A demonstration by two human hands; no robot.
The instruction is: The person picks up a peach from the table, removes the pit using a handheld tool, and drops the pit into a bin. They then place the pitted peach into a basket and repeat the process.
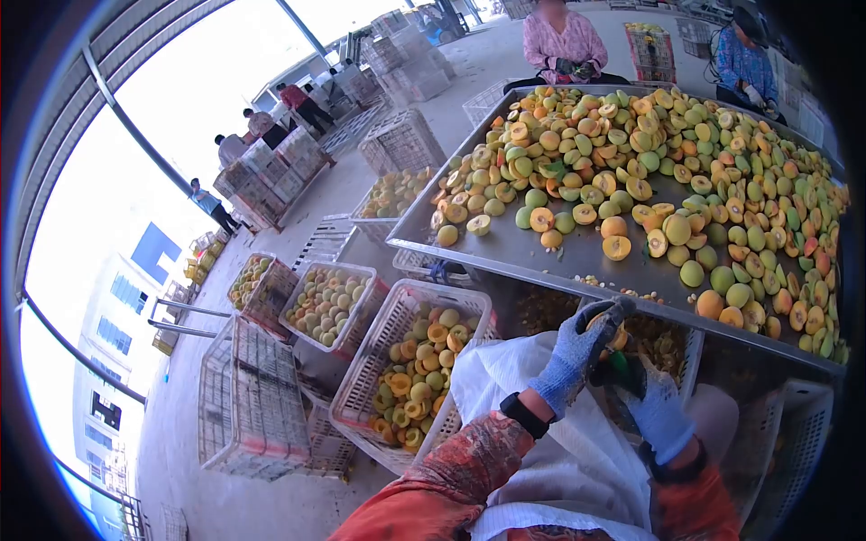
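Observation:
My left hand [582,347], in a light blue glove with dark fingers, is closed around a peach [620,337]; only a small orange part shows. Just below it, my right hand [658,410], gloved alike, has its fingers curled round a small green object [619,362], perhaps a tool handle; its working end is hidden. Both hands are close together over my lap, in front of the metal table [541,275]. Halved and whole peaches [616,248] are heaped on that table, many cut faces still showing stones.
A crate [410,293] of halved peaches stands to my left, with more fruit-filled crates [338,270] beyond it. Under the table edge is a crate [693,347] with dark scraps. Two people [564,45] sit across the table; others stand by stacked crates [271,176].

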